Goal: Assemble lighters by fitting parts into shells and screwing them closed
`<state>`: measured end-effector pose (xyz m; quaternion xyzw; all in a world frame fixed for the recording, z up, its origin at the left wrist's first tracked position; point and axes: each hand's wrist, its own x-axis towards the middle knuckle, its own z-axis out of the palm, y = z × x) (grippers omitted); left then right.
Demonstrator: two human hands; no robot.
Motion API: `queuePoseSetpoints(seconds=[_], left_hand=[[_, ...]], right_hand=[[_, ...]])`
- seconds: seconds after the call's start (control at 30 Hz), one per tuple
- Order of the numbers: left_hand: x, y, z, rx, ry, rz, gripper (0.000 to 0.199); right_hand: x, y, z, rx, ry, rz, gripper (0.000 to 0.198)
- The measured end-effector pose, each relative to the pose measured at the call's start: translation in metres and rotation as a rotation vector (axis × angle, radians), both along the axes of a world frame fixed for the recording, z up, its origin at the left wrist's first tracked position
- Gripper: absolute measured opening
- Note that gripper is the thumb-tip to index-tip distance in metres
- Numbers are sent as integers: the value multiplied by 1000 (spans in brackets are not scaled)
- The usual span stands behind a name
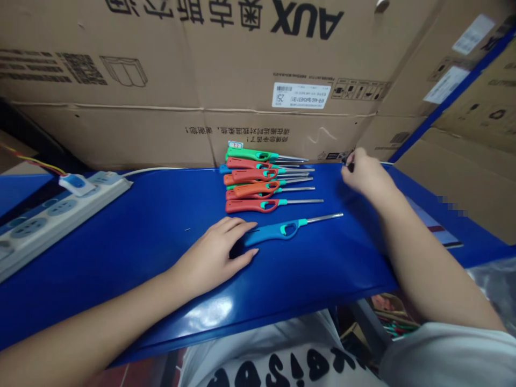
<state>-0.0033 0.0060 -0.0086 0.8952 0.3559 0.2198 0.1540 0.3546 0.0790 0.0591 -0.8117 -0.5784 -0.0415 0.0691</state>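
Left hand point(215, 255) rests flat, fingers spread, on the blue lighter point(278, 231) at frame centre, below the stacked lighters point(258, 180) on the bench point(121, 252); right hand point(365, 174) pinches something small and dark.

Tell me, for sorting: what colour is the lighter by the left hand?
Blue lighter with a teal trigger, in the head view.

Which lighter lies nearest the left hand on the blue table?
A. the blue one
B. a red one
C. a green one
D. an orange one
A: the left hand rests flat at the handle end of the blue lighter, apart from the stacked lighters.
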Motion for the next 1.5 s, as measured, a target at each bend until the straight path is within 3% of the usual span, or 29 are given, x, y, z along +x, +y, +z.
queuePoseSetpoints(seconds=[0.07,0.1,0.17,0.33,0.47,0.53,0.63,0.87,1.0,1.2,1.3,1.5], left_hand=[[2,-3,-2,-4,-20,-26,37],[3,-4,-2,-6,-30,-30,36],[4,-6,-4,-10,-45,-42,35],[4,-9,-5,4,-58,-75,35],[5,-10,-4,-15,-71,-91,36],[5,-10,-4,-21,-89,-102,37],[4,-9,-5,-26,-124,-90,36],[4,-8,-12,-23,-171,-76,35],[4,-6,-11,-43,-191,-89,37],[7,-2,-9,-116,-202,-84,38],[11,0,-11,-133,-245,-67,38],[16,1,-13,-169,-334,-13,46]], right_hand=[[-13,-4,5,299,104,142,38],[-23,-6,7,381,181,236,40],[-50,-14,8,417,367,417,37],[-130,-37,2,271,859,791,27],[-176,-44,-11,7,1181,925,30],[-191,-42,-17,-87,1251,980,29],[-203,-37,-23,-110,1217,1050,24],[-206,-32,-23,-176,1041,1104,23],[-202,-34,-22,-162,1132,1060,26],[-176,-34,-14,216,1524,775,39],[-155,-32,-8,359,1608,717,40],[-129,-22,-14,456,1628,643,48]])
